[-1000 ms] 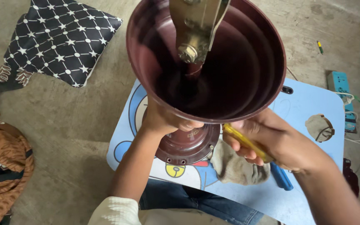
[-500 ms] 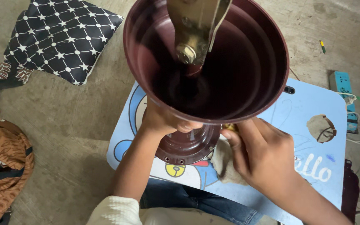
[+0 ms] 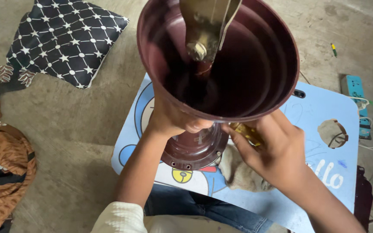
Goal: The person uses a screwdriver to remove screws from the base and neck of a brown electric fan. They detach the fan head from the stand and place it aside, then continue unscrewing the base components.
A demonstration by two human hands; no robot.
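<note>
Fan canopy [image 3: 242, 69]: maroon cup, mouth up toward the camera, on the rod at 12 o'clock above the low blue table [image 3: 324, 112]. A brass clevis [image 3: 206, 30] with a nut stands inside it.
Fan motor [image 3: 195, 149]: maroon domed housing with rim holes, on the table under the cup, at table centre.
Left hand [image 3: 171, 118]: at 9 o'clock of the cup, fingers curled around the stem below the cup; thumb tip shows at the cup's lower edge.
Right hand [image 3: 273, 149]: at 4 o'clock, fingers closed round a yellow tool [image 3: 246, 131], its tip aimed under the cup rim toward the stem. What the tip meets is hidden.
Rag [image 3: 242, 172]: grey, on the table at 5 o'clock of the motor, partly beneath the right hand.
Step in hand, by judgement: working a fastener at the stem below the cup. Next move calls for a steady left-hand brace and the tip seated squarely.
Surroundings: patterned cushion [image 3: 65, 41] at 10 o'clock; power strip [image 3: 354, 86] at 3 o'clock; concrete floor [image 3: 65, 129].
</note>
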